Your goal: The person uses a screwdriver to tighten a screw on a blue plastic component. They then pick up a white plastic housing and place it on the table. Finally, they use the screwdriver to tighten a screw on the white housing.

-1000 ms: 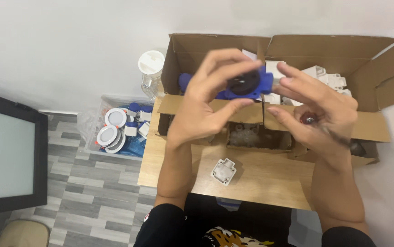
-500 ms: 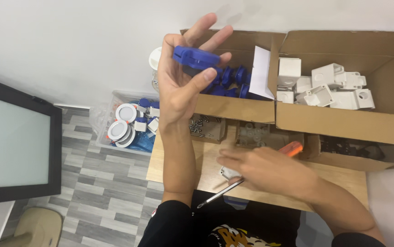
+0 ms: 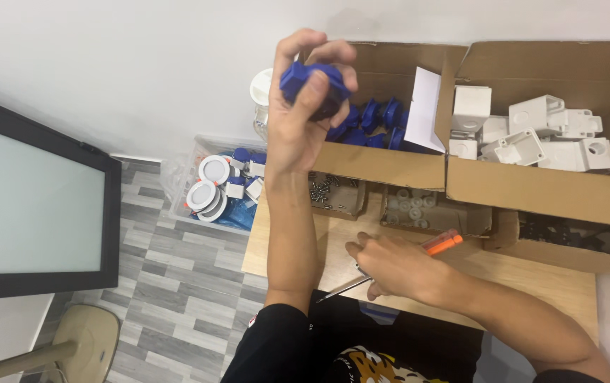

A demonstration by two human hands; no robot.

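Note:
My left hand (image 3: 303,106) is raised above the table and closed around a blue plastic part (image 3: 313,84) with a dark middle. Behind it stands an open cardboard box (image 3: 383,164) holding more blue parts (image 3: 374,120) and a white paper sheet (image 3: 424,110). My right hand (image 3: 388,266) rests low on the wooden table (image 3: 524,273), fingers on a screwdriver (image 3: 397,264) with an orange handle and a metal shaft pointing left. Whatever lies under the right palm is hidden.
A second cardboard box (image 3: 532,191) at right holds several white plastic housings (image 3: 532,131). Small trays with screws (image 3: 327,195) and white rings (image 3: 415,206) sit in front. A clear bin (image 3: 213,188) of round white fittings stands on the floor at left, next to a dark-framed panel (image 3: 28,206).
My left hand has curled its fingers shut around the blue part, which it held with fingers spread before. My right hand stays down on the table at the screwdriver.

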